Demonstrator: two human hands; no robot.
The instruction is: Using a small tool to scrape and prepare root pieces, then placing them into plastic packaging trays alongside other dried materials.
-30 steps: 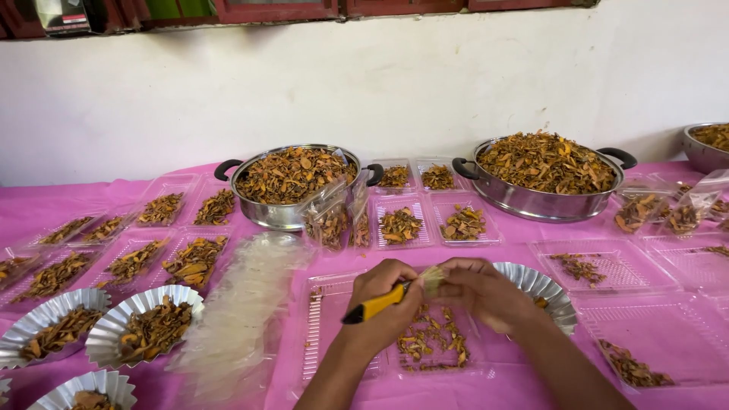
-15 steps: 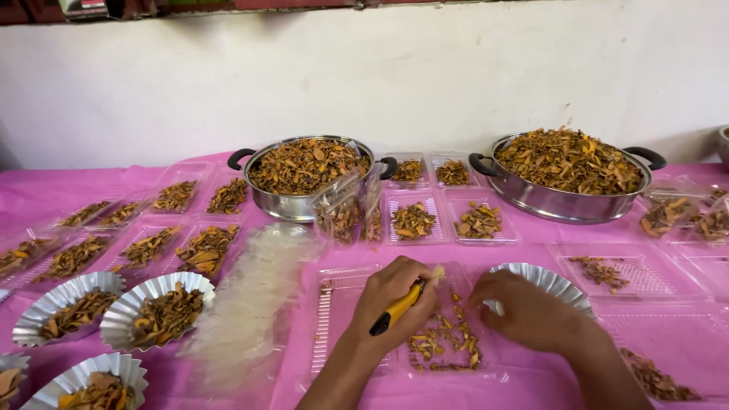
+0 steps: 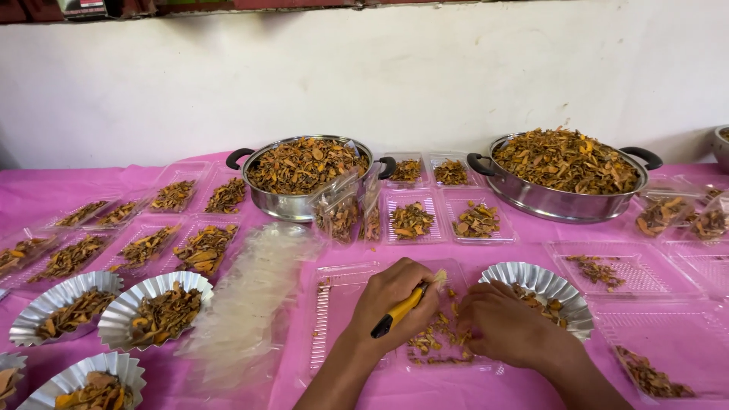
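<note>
My left hand [image 3: 395,300] grips a yellow-and-black brush [image 3: 401,309], its pale bristles pointing up and to the right. It rests over a clear plastic tray [image 3: 340,282] holding dried orange-brown pieces [image 3: 437,338]. My right hand [image 3: 505,323] lies palm down on the same tray, fingers curled over the pieces, right beside a fluted foil cup [image 3: 558,287]. I cannot see whether that hand has anything in it.
Two steel pans [image 3: 282,203] [image 3: 562,201] heaped with dried pieces stand at the back. Clear trays [image 3: 414,220] and foil cups [image 3: 156,315] of pieces cover the pink tablecloth [image 3: 45,190]. A stack of clear bags [image 3: 254,296] lies left of my hands.
My hands have separated and dropped from in front of me onto the tray. The right hand now rests on the pieces; the left still has the brush.
</note>
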